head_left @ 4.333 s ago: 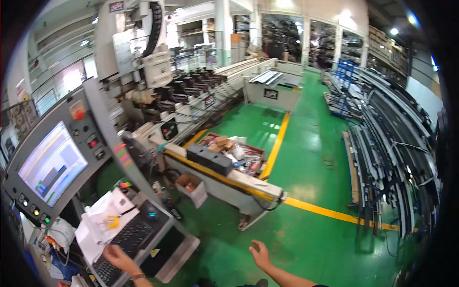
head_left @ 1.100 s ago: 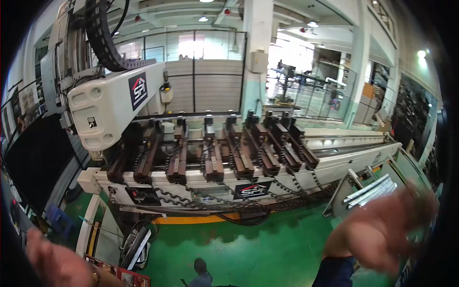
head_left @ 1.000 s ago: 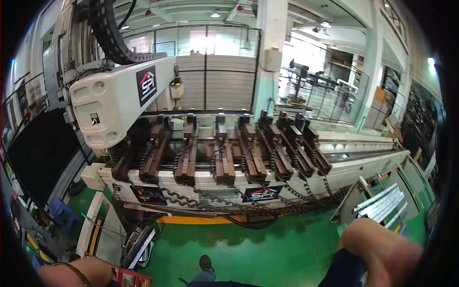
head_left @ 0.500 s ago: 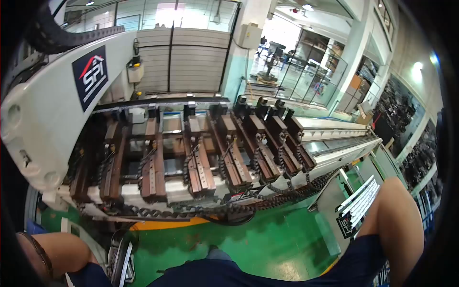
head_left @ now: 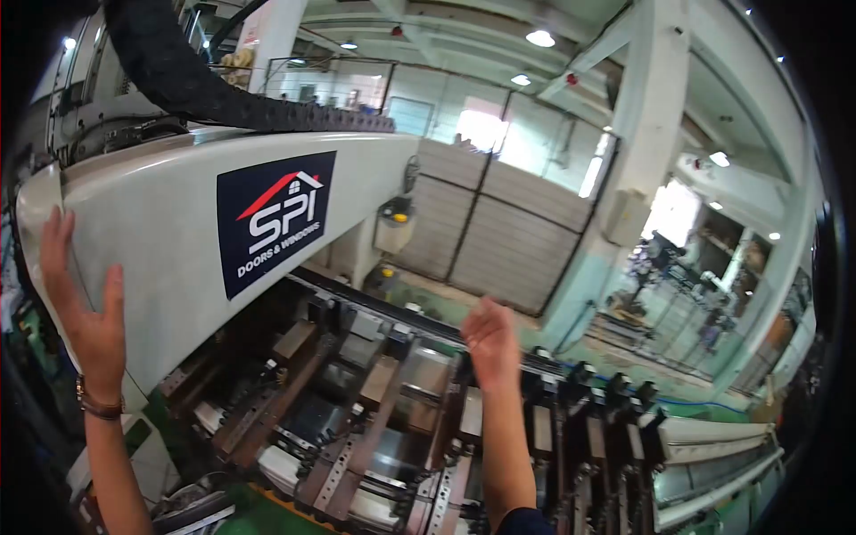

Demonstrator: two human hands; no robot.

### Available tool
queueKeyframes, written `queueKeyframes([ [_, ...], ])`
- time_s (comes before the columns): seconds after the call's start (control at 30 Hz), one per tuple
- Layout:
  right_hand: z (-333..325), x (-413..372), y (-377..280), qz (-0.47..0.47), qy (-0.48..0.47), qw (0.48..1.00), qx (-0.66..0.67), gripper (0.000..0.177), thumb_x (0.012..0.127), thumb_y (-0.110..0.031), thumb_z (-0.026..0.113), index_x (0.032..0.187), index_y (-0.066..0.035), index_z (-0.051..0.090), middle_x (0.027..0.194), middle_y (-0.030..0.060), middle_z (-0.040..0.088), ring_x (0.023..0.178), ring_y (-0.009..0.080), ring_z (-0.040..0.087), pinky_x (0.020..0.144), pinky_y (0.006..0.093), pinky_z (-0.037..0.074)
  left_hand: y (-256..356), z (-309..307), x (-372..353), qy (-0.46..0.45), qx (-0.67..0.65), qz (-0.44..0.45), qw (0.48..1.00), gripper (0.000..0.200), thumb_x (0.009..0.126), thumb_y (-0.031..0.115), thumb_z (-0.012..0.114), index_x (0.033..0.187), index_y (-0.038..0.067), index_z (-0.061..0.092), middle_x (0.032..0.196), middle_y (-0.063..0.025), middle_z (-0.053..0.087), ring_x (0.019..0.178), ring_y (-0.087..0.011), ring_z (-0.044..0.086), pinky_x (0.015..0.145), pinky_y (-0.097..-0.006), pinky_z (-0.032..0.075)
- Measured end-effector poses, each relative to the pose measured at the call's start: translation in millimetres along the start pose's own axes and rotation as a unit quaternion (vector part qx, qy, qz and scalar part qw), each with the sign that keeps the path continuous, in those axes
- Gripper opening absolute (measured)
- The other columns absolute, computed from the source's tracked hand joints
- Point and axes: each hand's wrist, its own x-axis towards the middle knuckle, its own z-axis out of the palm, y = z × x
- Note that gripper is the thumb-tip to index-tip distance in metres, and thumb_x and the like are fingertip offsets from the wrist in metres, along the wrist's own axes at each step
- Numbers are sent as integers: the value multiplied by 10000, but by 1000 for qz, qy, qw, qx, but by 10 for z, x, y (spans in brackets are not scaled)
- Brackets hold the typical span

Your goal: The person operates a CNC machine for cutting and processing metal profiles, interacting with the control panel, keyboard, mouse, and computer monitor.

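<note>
My left hand point(head_left: 87, 316) is raised at the left with its fingers spread and nothing in it. It overlaps the near end of a large white machine arm point(head_left: 160, 209), which bears a dark "SPI Doors & Windows" sign point(head_left: 278, 218). Over the machine bed, my right hand point(head_left: 493, 343) is lifted on a bent wrist. Motion smears its fingers, and no object shows in it. Below and around that hand stand rows of brown metal clamp blocks point(head_left: 379, 379) on slotted rails.
A black cable chain point(head_left: 205, 94) curves above the white arm. Behind the bed are a panelled fence point(head_left: 499, 223) and a pillar point(head_left: 593, 259) with a grey box point(head_left: 627, 217). Pale rails point(head_left: 713, 441) run off to the right.
The view has swung up and left, bringing the white arm and its sign nearer the middle. Both forearms are now raised, and both hands have come into sight.
</note>
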Motion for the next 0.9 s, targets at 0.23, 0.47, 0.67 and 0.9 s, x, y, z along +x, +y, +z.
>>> queueKeyframes([
  [0.23, -2844, 1354, 2832, 252, 326, 909, -66, 483, 962, -613, 650, 950, -155, 498, 675, 13, 480, 514, 188, 450, 659, 424, 517, -116, 788, -575, -138, 326, 119, 928, 774, 862, 228, 765, 1558, 158, 434, 1681, -138, 333, 1571, -347, 255, 1257, -576, 149],
  [0.47, -3324, 2166, 3435, 216, 384, 897, -49, 508, 912, -608, 715, 1030, -123, 619, 851, 68, 659, 795, 225, 634, 732, 436, 525, -72, 956, -540, -125, 380, 167, 901, 688, 914, 272, 720, 1544, 151, 471, 1672, -142, 351, 1564, -352, 268, 1256, -545, 164],
  [0.67, -3187, 2171, 3217, 134, 464, 874, 48, 621, 989, -545, 638, 1301, -20, 525, 1007, 186, 654, 864, 391, 698, 843, 527, 598, -96, 1001, -559, -120, 387, 166, 899, 695, 901, 253, 732, 1538, 152, 472, 1676, -146, 341, 1567, -350, 266, 1252, -570, 154],
  [0.9, -2910, 1978, 2013, 20, 406, 914, -3, 538, 1009, -500, 624, 1241, -19, 556, 1001, 192, 676, 864, 371, 716, 816, 537, 624, -70, 997, -560, -105, 368, 156, 911, 674, 898, 275, 741, 1520, 164, 506, 1661, -133, 377, 1558, -350, 285, 1249, -560, 174],
])
